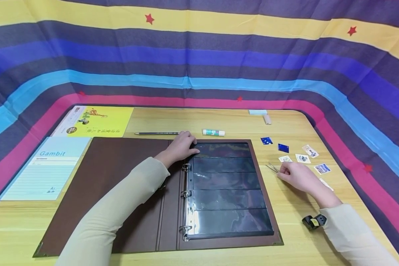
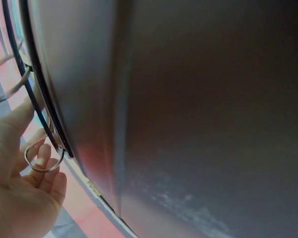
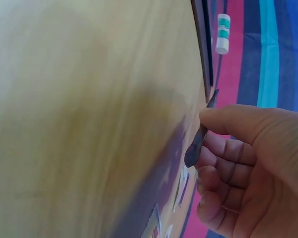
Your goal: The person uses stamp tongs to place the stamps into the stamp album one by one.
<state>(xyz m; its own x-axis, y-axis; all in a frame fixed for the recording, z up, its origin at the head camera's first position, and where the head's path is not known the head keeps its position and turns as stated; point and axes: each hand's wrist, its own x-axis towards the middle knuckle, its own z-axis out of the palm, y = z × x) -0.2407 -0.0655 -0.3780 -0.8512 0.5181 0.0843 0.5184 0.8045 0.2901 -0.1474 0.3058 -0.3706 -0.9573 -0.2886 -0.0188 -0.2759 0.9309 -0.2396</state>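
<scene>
A brown ring binder (image 1: 133,207) lies spread on the table, with a black pocketed stamp page (image 1: 229,181) on its metal rings (image 2: 44,163). My left hand (image 1: 181,146) rests at the top left corner of that page, beside the upper ring; in the left wrist view the left hand (image 2: 25,173) is partly behind the rings. Right of the binder, my right hand (image 1: 299,177) pinches metal tweezers (image 1: 272,168), tips toward the binder. The right wrist view shows the tweezers (image 3: 199,139) between thumb and forefinger. Several stamps (image 1: 303,158) lie around this hand, some blue (image 1: 283,148).
A glue stick (image 1: 214,132) and a pencil (image 1: 156,133) lie behind the binder. Farther back right are an eraser (image 1: 267,119) and a pale blue block (image 1: 257,112). Left stand a Gambit notebook (image 1: 46,170) and a yellow booklet (image 1: 109,122). A black device (image 1: 314,221) sits at my right wrist.
</scene>
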